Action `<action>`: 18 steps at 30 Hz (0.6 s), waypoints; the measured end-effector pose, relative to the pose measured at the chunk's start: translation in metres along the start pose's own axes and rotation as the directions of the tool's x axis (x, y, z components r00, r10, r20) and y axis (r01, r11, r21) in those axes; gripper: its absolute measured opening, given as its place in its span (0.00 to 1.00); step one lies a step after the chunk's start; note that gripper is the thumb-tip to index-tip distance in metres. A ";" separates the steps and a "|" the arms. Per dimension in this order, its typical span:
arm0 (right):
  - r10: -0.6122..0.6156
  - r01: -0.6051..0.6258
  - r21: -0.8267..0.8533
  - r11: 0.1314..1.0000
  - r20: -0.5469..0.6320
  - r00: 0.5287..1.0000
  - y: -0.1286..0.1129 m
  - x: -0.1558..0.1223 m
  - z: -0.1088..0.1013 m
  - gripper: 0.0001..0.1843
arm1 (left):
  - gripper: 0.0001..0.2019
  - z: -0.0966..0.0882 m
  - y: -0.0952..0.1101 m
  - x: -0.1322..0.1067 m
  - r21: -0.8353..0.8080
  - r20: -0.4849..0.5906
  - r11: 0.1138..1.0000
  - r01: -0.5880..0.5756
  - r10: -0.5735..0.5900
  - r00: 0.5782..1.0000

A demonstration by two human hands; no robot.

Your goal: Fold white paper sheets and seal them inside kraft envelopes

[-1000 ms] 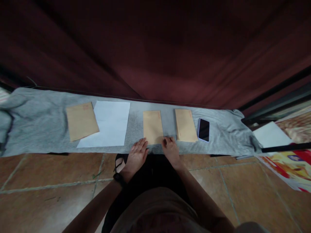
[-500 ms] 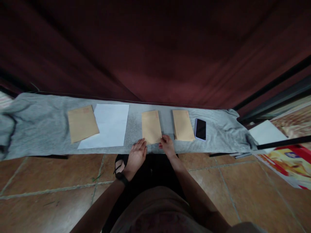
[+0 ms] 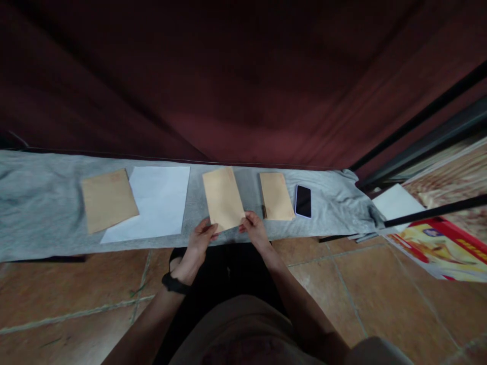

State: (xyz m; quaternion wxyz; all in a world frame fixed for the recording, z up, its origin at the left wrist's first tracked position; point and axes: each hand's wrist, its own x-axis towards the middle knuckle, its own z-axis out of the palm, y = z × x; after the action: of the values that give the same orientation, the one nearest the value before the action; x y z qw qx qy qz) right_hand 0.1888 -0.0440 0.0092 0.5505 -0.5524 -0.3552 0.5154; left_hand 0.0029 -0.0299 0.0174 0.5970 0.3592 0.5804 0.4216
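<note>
A brown envelope (image 3: 222,197) is lifted at its near edge above the grey cloth (image 3: 45,172). My left hand (image 3: 200,241) pinches its near left corner and my right hand (image 3: 254,230) pinches its near right corner. To the right a stack of brown envelopes (image 3: 276,195) lies on the cloth. A white sheet of paper (image 3: 155,200) lies to the left, with another brown envelope (image 3: 107,198) overlapping its left edge.
A dark phone (image 3: 303,201) lies right of the envelope stack. A dark red curtain (image 3: 243,76) hangs behind the cloth. White paper (image 3: 395,201) and a colourful printed sheet (image 3: 437,246) lie at the right on the tiled floor (image 3: 380,289).
Both hands have closed on the middle envelope's near corners and raised it off the cloth, tilting it slightly left. The view has shifted, so everything sits further left.
</note>
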 end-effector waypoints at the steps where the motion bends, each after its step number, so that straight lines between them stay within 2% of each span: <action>1: -0.004 0.004 -0.007 1.000 -0.005 1.000 -0.002 0.000 -0.001 0.16 | 0.30 0.003 0.003 -0.002 -0.037 0.030 0.998 0.041 -0.040 0.999; 4: -0.028 0.026 -0.052 0.998 -0.051 0.998 -0.008 -0.001 -0.011 0.14 | 0.26 0.015 0.009 -0.006 -0.066 0.080 0.996 0.055 -0.049 0.996; 7: -0.082 0.063 -0.138 0.988 -0.140 0.987 -0.017 0.001 -0.032 0.13 | 0.22 0.037 0.014 -0.005 -0.053 0.114 0.998 0.022 -0.015 0.993; 10: -0.163 0.101 -0.253 0.962 -0.237 0.958 -0.028 0.005 -0.062 0.14 | 0.16 0.070 0.017 -0.001 -0.004 0.197 0.999 -0.043 0.043 0.979; 14: -0.236 0.111 -0.340 0.934 -0.352 0.906 -0.037 0.008 -0.108 0.17 | 0.10 0.122 0.017 0.009 0.110 0.316 0.978 -0.175 0.133 0.939; 18: -0.254 0.078 -0.389 0.918 -0.424 0.869 -0.037 0.011 -0.147 0.25 | 0.15 0.168 0.011 0.019 0.283 0.302 0.931 -0.232 0.144 0.942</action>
State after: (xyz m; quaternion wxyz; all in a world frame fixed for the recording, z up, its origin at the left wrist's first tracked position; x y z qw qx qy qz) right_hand 0.3388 -0.0643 0.0228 0.5520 -0.7178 -0.3475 0.2434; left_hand 0.1689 0.0016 0.0316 0.5637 0.5594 0.5135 0.3251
